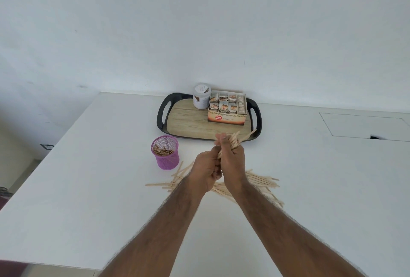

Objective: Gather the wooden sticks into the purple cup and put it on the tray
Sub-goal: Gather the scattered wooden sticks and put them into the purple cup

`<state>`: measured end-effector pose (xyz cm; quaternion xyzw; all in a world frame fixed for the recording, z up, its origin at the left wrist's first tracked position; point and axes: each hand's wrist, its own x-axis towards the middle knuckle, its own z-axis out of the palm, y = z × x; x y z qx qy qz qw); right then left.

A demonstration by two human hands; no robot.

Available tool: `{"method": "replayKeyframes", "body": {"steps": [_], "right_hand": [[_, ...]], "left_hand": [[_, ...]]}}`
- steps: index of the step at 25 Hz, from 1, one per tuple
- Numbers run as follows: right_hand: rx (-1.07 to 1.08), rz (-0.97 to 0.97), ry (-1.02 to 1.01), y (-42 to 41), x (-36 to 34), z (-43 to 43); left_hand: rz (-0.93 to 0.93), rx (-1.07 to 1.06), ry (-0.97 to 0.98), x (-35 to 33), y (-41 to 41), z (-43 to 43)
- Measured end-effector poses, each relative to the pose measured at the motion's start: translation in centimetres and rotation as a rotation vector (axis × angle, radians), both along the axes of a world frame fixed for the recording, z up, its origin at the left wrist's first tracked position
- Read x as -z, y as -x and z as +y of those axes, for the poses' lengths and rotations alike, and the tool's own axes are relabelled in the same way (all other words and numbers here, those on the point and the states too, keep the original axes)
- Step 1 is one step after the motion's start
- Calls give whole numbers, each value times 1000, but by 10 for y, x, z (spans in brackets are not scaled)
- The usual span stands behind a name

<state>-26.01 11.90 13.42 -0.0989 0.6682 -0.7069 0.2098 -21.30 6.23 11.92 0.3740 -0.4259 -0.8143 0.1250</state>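
Note:
A purple mesh cup (166,153) stands upright on the white table, left of my hands, with several wooden sticks inside. My right hand (231,157) grips a bundle of wooden sticks (238,138) that juts up and to the right over the tray's near edge. My left hand (205,169) is curled round the bundle's lower end, pressed against the right hand. Loose wooden sticks (263,181) lie scattered on the table beneath and beside both hands. The black-rimmed tray (188,121) with a wood-look floor sits behind the cup.
On the tray stand a white jar (201,96) and an open box of tea sachets (228,109). The white table (88,165) meets the wall behind the tray. A cut-out panel outline (363,127) shows at the right. The table's left edge runs diagonally.

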Motion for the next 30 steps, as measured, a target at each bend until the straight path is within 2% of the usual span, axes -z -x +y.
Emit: {"method": "replayKeyframes", "body": {"steps": [3,6,11,13,17,20,22,25,27,30], "right_hand": [[-82,31,10,1,1,4],[-106,33,108,6,1,9],[0,-96,293,31,-23,18],[12,-53,218,36,-26,18],[-116,110,-27,21,-13,12],[-65,154,-171,19,-9,14],[-15,249,-261,18,-9,17],[-51,362,-435,12,-10,19],[-90,287,-410,13,-11,19],[-116,-40,-382,20,-16,21]], "left_hand": [[-13,-2,53,6,-4,-3],[-66,-23,123,15,-10,-11],[-133,-85,247,21,-18,-20],[-153,-97,296,18,-17,-21],[-165,-68,414,4,-7,-15],[-219,-94,534,1,-6,-15],[-235,-124,595,0,-7,-14],[-252,-113,692,-4,-7,-10],[-240,-104,758,-5,-8,-10],[-226,-97,942,-3,-12,-8]]}}
